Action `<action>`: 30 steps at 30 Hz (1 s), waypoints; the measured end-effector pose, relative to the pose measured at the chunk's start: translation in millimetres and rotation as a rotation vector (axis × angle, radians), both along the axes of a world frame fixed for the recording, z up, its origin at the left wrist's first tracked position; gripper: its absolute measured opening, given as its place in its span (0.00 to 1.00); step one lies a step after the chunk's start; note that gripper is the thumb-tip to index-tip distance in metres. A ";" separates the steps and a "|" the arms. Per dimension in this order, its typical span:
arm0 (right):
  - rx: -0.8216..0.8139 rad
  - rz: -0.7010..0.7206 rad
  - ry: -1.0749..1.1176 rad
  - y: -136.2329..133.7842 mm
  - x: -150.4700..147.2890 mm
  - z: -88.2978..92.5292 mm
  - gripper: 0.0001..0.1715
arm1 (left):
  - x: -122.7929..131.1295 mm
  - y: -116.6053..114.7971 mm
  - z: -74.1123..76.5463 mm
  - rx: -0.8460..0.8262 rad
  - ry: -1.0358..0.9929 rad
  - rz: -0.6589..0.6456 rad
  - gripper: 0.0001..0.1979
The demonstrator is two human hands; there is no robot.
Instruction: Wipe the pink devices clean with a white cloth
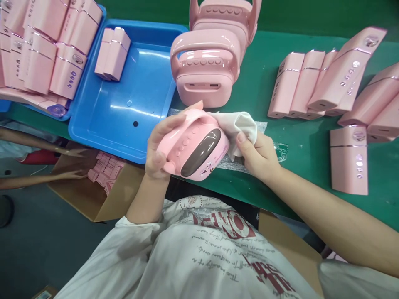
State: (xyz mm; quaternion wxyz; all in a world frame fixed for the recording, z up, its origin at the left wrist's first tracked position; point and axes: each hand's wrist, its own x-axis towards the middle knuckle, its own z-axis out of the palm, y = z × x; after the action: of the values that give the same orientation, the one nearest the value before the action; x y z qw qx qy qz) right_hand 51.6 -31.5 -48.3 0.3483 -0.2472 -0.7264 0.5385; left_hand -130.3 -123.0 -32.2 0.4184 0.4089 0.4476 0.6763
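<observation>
My left hand (160,143) is closed around a pink handled device (195,149) with a dark oval window and a row of round buttons, held just above the near table edge. Pressed against the device's right side is a white cloth (235,124), pinched in my right hand (257,153). Under both lies a strip of clear bubble wrap (279,151) on the green table (280,182).
Two more pink handled devices (207,70) stand behind. A blue tray (124,104) holds two pink boxes (112,52); several more pink boxes (324,83) lie to the right and stacked far left (40,50). Another person's arms (40,164) reach into a cardboard box (93,191) below left.
</observation>
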 end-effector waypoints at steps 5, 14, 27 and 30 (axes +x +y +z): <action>0.278 0.107 0.041 -2.6 6.8 4.2 0.23 | 11.9 3.5 6.7 -0.011 -0.160 -0.197 0.24; 0.054 0.054 0.071 5.5 8.1 -7.2 0.42 | 41.5 29.3 26.1 -0.201 -0.293 -0.104 0.25; -0.488 0.027 0.332 25.1 4.3 3.9 0.19 | 74.1 55.5 37.2 -0.002 -0.043 0.140 0.11; -0.427 0.027 0.324 27.8 4.6 2.9 0.20 | 75.2 54.6 40.0 -0.063 0.064 0.067 0.13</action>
State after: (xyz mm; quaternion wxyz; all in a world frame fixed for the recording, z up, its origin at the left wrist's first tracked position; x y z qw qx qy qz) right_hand 56.2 -3.7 -45.3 0.3929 -0.2157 -0.5344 0.7167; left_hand -55.1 -68.4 7.8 0.3939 0.4016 0.4952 0.6621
